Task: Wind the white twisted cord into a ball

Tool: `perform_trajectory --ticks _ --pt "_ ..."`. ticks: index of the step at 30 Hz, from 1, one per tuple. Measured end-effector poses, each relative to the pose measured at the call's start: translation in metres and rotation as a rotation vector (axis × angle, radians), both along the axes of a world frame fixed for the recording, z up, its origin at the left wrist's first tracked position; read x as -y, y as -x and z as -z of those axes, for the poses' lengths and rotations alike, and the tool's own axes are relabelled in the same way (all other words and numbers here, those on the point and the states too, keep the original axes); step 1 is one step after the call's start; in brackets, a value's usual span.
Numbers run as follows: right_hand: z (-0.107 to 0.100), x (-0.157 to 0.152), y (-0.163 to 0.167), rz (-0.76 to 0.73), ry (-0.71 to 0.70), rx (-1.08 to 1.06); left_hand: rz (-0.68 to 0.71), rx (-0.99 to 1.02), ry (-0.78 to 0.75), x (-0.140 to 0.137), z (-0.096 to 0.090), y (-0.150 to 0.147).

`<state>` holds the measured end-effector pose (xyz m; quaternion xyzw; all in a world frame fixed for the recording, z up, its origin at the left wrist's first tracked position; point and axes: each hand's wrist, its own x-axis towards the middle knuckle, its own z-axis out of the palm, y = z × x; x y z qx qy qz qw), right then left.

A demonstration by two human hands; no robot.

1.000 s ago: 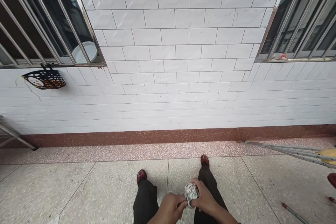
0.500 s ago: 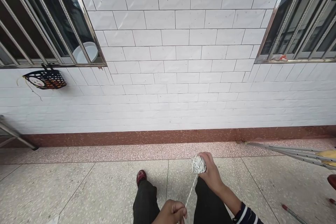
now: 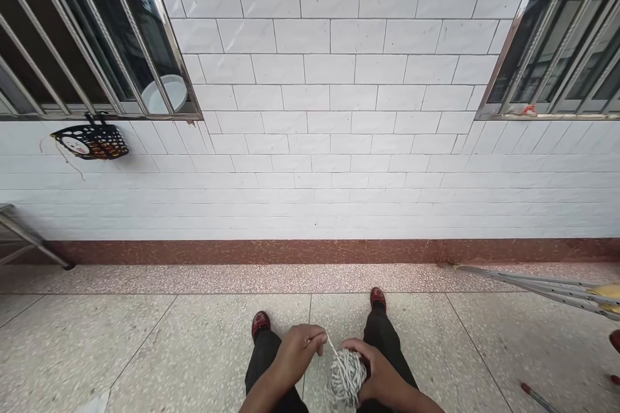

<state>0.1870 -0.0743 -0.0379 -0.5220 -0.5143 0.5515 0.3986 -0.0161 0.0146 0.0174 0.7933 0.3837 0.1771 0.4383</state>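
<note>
A ball of white cord (image 3: pixel 345 377) is gripped from its right side by my right hand (image 3: pixel 378 374), low in the view between my knees. From the top of the ball a short taut strand runs up and left to my left hand (image 3: pixel 301 350), which pinches it between thumb and fingers. The two hands are close together but apart. The ball's lower part looks smeared by motion.
A white tiled wall (image 3: pixel 310 122) stands ahead with barred windows left and right. A black basket (image 3: pixel 92 141) hangs under the left window. Grey crutches (image 3: pixel 523 277) lean at the right, and a metal leg (image 3: pixel 39 242) stands at the left.
My right hand has brought the ball down and left, toward me. My left hand has risen with the strand, and the stretch of cord between them is shorter.
</note>
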Motion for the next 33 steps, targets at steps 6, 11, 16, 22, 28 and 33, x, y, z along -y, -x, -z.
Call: perform_trajectory --ticks 6,11,16,22,28,33 --pt "-0.055 0.012 0.004 0.107 0.080 -0.453 0.011 0.109 0.129 0.025 0.038 -0.019" --pt "-0.058 -0.005 0.000 0.319 0.116 -0.593 0.033 0.069 0.148 0.039 0.045 -0.027" --pt "-0.040 -0.017 -0.008 0.472 -0.038 -0.248 0.043 0.027 0.174 0.041 0.045 -0.029" --pt "-0.010 -0.009 -0.009 0.386 -0.113 -0.025 0.082 -0.048 0.165 0.044 0.054 -0.032" --pt "0.012 0.001 -0.003 0.370 -0.227 0.259 0.082 -0.109 0.205 0.056 0.062 -0.032" --pt "0.025 0.005 -0.006 0.349 -0.210 0.344 0.082 -0.141 0.222 0.060 0.065 -0.035"
